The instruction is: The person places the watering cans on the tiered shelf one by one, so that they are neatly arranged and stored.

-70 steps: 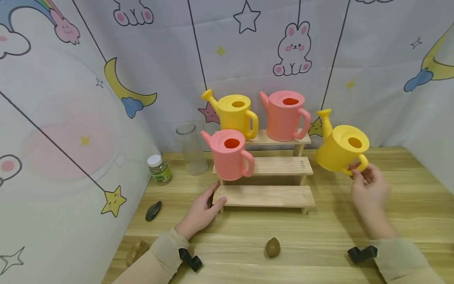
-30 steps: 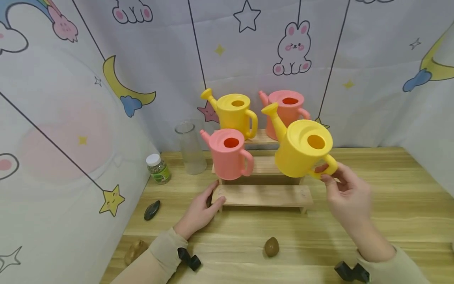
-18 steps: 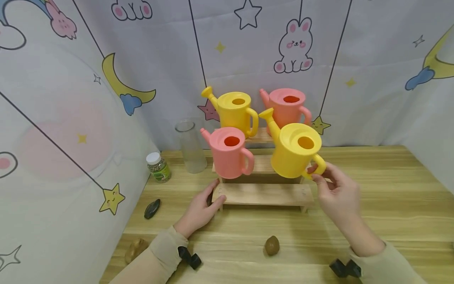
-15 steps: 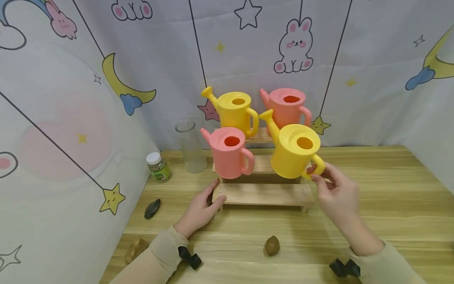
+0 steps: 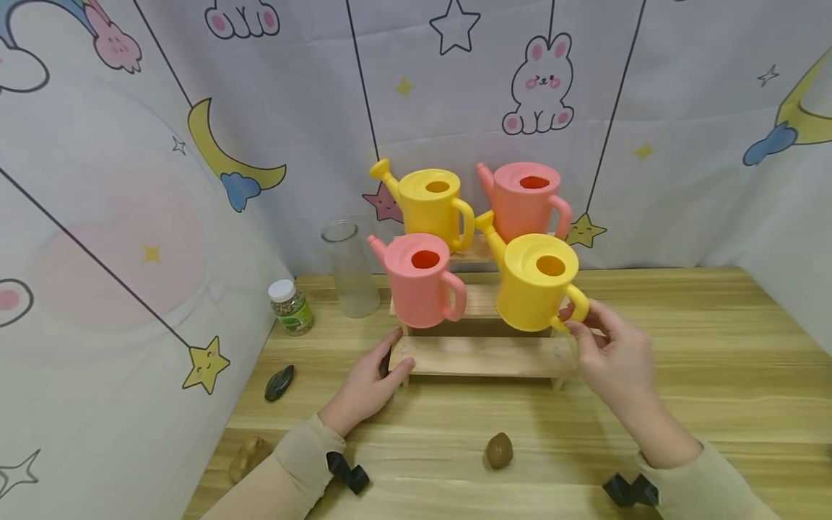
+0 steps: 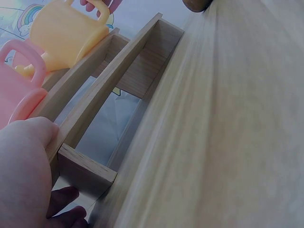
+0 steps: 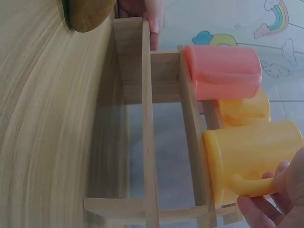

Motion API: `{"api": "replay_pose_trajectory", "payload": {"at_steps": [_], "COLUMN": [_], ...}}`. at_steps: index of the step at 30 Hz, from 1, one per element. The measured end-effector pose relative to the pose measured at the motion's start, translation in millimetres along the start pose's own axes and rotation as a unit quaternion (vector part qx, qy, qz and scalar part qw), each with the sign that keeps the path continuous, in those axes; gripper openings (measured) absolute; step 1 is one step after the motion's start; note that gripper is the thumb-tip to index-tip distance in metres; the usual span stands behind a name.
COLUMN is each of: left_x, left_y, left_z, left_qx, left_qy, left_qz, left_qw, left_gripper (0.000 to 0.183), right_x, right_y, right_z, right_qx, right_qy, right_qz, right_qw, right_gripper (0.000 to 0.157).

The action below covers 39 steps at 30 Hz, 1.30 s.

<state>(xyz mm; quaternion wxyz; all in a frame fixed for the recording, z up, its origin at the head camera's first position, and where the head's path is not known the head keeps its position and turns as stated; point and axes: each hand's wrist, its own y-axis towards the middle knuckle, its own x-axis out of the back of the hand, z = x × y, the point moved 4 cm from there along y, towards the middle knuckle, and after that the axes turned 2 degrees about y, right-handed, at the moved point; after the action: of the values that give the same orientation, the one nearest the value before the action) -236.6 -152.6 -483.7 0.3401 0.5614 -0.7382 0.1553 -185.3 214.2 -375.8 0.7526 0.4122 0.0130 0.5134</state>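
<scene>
My right hand (image 5: 614, 354) pinches the handle of a yellow watering can (image 5: 534, 289) at the right end of the middle step of a three-tier wooden stand (image 5: 487, 355). In the right wrist view the can's base (image 7: 213, 166) appears to touch that step. A pink watering can (image 5: 419, 289) stands at the step's left end. On the top step are another yellow watering can (image 5: 425, 209) and another pink watering can (image 5: 523, 195), partly hidden by the front ones. My left hand (image 5: 364, 386) grips the left end of the bottom step, thumb on top, fingers around the side.
Left of the stand are a clear glass vase (image 5: 355, 282) and a white-lidded jar (image 5: 292, 310). A dark stone (image 5: 279, 383) and a brown lump (image 5: 250, 458) lie farther forward. A brown stone (image 5: 499, 451) sits in front of the stand. A printed cloth backdrop (image 5: 416, 87) rises behind.
My right hand has carried the yellow watering can leftward from beside the stand to the middle step. It has come down and tilts less. The left hand has stayed on the stand.
</scene>
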Motion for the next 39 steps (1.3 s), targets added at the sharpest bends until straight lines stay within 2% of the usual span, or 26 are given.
{"api": "replay_pose_trajectory", "payload": {"at_steps": [12, 19, 31, 39], "left_x": [-2.0, -1.3, -0.6, -0.4], "left_y": [-0.6, -0.9, -2.2, -2.1], "left_z": [1.3, -0.8, -0.1, -1.8], "left_qx": [0.002, -0.001, 0.004, -0.010], "left_qy": [-0.001, -0.001, -0.002, 0.005], "left_qz": [0.001, 0.002, 0.000, -0.007], "left_qw": [1.0000, 1.0000, 1.0000, 0.9999], "left_gripper": [0.074, 0.073, 0.073, 0.071], "right_x": [0.0, -0.9, 1.5, 4.6], "right_y": [6, 5, 7, 8], "right_z": [10, 11, 9, 8], "right_qx": [-0.028, -0.024, -0.030, -0.041], "right_qy": [-0.023, -0.007, -0.018, -0.002], "right_qz": [0.045, 0.046, 0.041, 0.067], "right_qw": [0.998, 0.999, 0.999, 0.997], "right_gripper": [0.028, 0.028, 0.027, 0.035]}}
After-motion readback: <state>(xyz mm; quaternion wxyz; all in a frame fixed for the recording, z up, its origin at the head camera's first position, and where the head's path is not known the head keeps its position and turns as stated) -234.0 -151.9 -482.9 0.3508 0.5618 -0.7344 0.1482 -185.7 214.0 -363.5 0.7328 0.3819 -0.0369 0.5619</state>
